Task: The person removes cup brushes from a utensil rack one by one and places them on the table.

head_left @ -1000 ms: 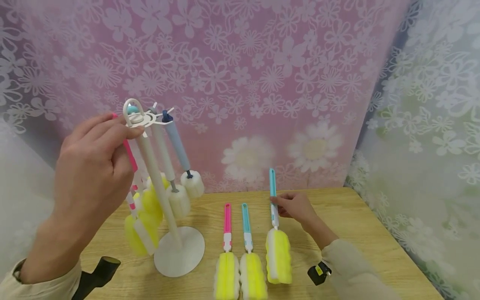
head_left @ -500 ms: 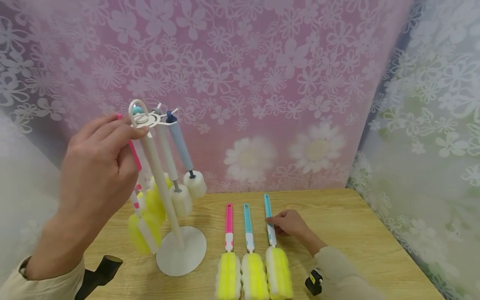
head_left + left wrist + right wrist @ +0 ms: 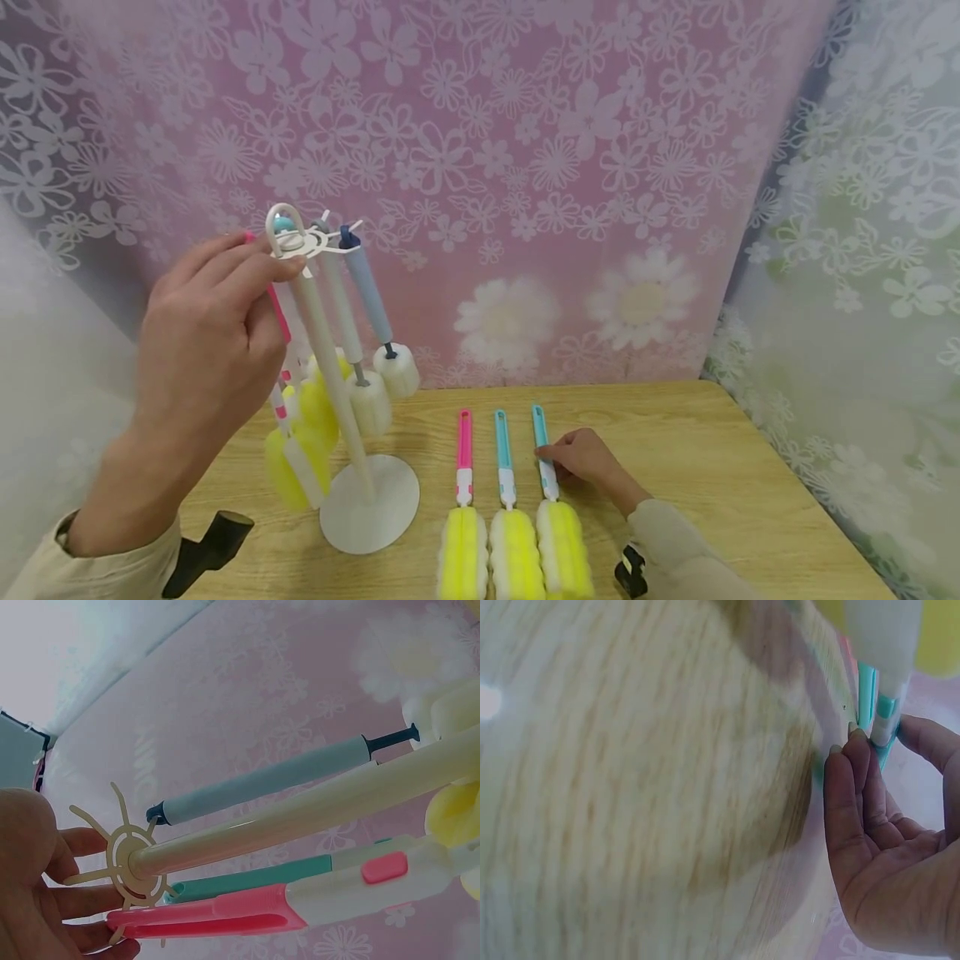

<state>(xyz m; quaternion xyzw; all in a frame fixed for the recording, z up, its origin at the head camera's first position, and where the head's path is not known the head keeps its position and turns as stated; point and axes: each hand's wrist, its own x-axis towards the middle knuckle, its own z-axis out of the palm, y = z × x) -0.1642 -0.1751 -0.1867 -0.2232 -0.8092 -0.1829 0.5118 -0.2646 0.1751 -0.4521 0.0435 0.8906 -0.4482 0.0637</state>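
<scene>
My left hand (image 3: 213, 333) grips the hooked top of a white hanging stand (image 3: 371, 512), its fingers among the spokes of the ring (image 3: 135, 862). Cup brushes hang from it: a blue-handled one (image 3: 367, 292), a grey-white-handled one (image 3: 345, 325), and pink and teal ones with yellow sponge heads, partly behind the hand. With thumb and fingers, my right hand (image 3: 588, 460) pinches the teal handle of a yellow-and-white sponge brush (image 3: 566, 546) lying rightmost in a row. Left of it lie a second teal-handled sponge brush (image 3: 515, 554) and a pink-handled sponge brush (image 3: 462, 554).
Everything is on a wooden table (image 3: 712, 467) against a pink floral curtain (image 3: 525, 167). Pale floral cloth (image 3: 862, 333) hangs along the right side. Black wrist-camera mounts (image 3: 213, 550) show by both sleeves.
My right hand has come down and toward me with the teal-handled sponge brush, laying it beside the other two. The left hand keeps its grip on the stand's top.
</scene>
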